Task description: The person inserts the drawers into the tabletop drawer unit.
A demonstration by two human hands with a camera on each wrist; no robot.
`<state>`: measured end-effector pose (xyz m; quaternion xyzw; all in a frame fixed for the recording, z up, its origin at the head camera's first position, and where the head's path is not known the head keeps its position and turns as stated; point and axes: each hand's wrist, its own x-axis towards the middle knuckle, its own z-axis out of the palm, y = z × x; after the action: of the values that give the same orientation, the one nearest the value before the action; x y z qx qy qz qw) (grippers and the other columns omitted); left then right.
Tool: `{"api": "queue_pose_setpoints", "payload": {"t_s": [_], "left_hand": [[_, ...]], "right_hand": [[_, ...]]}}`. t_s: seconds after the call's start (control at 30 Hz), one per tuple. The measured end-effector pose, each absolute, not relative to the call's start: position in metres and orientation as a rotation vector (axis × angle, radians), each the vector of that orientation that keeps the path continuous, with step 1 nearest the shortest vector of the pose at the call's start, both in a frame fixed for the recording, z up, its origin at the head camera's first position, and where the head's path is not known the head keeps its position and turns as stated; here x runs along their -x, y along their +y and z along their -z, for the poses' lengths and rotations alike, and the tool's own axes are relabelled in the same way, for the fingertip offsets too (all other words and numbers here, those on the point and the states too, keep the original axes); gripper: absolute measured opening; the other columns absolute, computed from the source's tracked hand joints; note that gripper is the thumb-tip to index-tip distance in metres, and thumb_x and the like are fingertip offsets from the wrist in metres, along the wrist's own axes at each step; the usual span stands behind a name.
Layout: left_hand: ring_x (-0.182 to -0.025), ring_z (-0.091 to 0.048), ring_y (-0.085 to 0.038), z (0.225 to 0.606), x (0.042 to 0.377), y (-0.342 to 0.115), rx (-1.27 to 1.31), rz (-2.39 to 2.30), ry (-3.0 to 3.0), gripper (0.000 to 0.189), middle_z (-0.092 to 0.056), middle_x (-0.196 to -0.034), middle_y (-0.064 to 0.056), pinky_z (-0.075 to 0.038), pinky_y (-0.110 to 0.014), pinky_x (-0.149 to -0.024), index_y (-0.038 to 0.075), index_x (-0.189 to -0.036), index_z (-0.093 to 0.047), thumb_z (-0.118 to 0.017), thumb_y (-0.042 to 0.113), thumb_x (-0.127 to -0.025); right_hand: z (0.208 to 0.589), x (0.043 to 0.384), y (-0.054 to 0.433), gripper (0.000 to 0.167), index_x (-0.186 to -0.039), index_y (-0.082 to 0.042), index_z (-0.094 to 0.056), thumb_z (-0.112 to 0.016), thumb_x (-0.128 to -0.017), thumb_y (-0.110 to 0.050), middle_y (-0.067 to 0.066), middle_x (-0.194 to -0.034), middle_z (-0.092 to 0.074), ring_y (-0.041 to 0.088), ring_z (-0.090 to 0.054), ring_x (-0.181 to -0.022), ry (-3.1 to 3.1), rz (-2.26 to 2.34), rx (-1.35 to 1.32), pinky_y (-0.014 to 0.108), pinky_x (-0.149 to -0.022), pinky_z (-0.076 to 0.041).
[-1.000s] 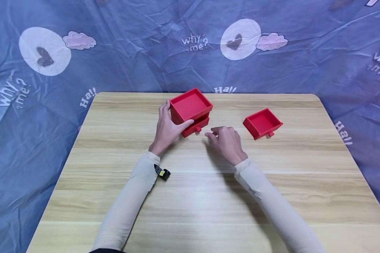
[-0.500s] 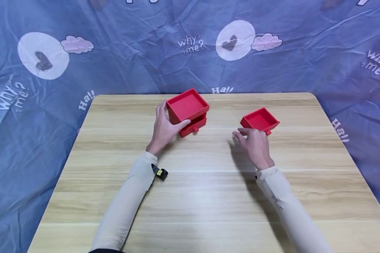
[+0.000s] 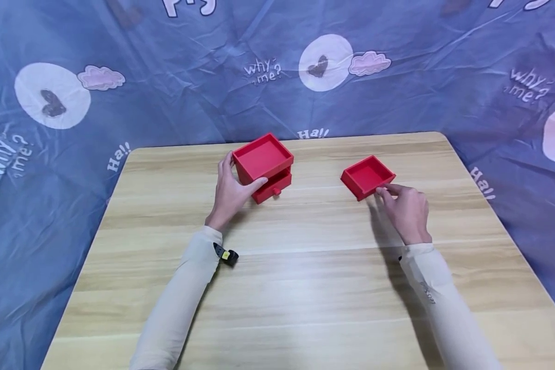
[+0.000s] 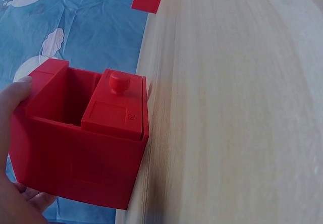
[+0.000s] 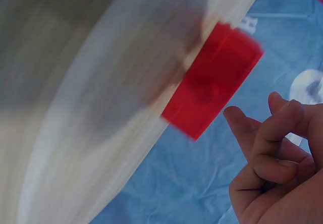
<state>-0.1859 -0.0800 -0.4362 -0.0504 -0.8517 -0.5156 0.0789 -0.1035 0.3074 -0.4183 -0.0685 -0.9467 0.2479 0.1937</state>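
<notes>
On the table's far side stands a small red two-tier cabinet (image 3: 262, 155) with a shallow tray top. My left hand (image 3: 228, 198) grips it, thumb at the front and fingers round the left side. A drawer (image 4: 113, 110) with a round knob (image 4: 119, 81) sits in the lower slot; the upper slot is open. To the right lies a separate red drawer (image 3: 367, 174), its front and knob facing me. My right hand (image 3: 408, 213) is at that drawer's front right corner, fingers loosely bent. In the right wrist view, the drawer's front (image 5: 212, 80) shows blurred, apart from the fingertips (image 5: 233, 114).
Both red pieces rest on a light wood table (image 3: 277, 288) near its back edge. A blue patterned cloth (image 3: 176, 92) hangs behind it. A black device with a yellow mark (image 3: 226, 255) is strapped at my left wrist.
My right hand has moved right, from in front of the cabinet to the separate drawer. My left hand keeps its grip on the cabinet. The head view has shifted slightly.
</notes>
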Motion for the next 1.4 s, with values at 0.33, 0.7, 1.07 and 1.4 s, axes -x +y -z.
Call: {"api": "queue_pose_setpoints", "payload": {"t_s": [0.33,0.7,1.07,1.4], "left_hand": [[-0.146,-0.037,-0.030,0.437,0.186,-0.081,0.151,1.515,-2.567,0.109,-0.033,-0.159,-0.012,-0.043,-0.051,-0.113,0.006,-0.163,-0.022,-0.086,0.043,-0.082],[-0.147,-0.036,-0.031,0.436,0.185,-0.083,0.147,1.502,-2.597,0.110,-0.031,-0.160,-0.011,-0.044,-0.052,-0.112,0.008,-0.164,-0.021,-0.085,0.044,-0.083],[-0.147,-0.036,-0.031,0.436,0.186,-0.081,0.146,1.498,-2.607,0.110,-0.031,-0.160,-0.011,-0.045,-0.052,-0.111,0.007,-0.164,-0.021,-0.084,0.045,-0.083],[-0.146,-0.036,-0.030,0.434,0.187,-0.082,0.149,1.505,-2.594,0.109,-0.032,-0.159,-0.011,-0.044,-0.051,-0.112,0.005,-0.163,-0.022,-0.085,0.044,-0.083]], "right_hand": [[0.428,0.107,0.331,0.042,-0.118,0.010,-0.072,-0.075,-0.097,-0.026,0.029,-0.105,-0.072,0.054,-0.066,-0.092,-2.779,-0.655,0.247,0.056,-0.071,-0.048],[0.430,0.122,0.326,0.034,-0.113,0.006,-0.077,-0.077,-0.096,-0.023,0.027,-0.094,-0.074,0.049,-0.066,-0.081,-2.864,-0.663,0.231,0.051,-0.064,-0.046],[0.428,0.131,0.327,0.032,-0.117,0.007,-0.074,-0.073,-0.099,-0.019,0.030,-0.099,-0.073,0.049,-0.063,-0.090,-2.946,-0.752,0.302,0.054,-0.074,-0.049],[0.427,0.135,0.319,0.030,-0.118,0.006,-0.075,-0.070,-0.099,-0.018,0.028,-0.100,-0.074,0.046,-0.060,-0.091,-2.964,-0.814,0.344,0.048,-0.073,-0.046]]}}
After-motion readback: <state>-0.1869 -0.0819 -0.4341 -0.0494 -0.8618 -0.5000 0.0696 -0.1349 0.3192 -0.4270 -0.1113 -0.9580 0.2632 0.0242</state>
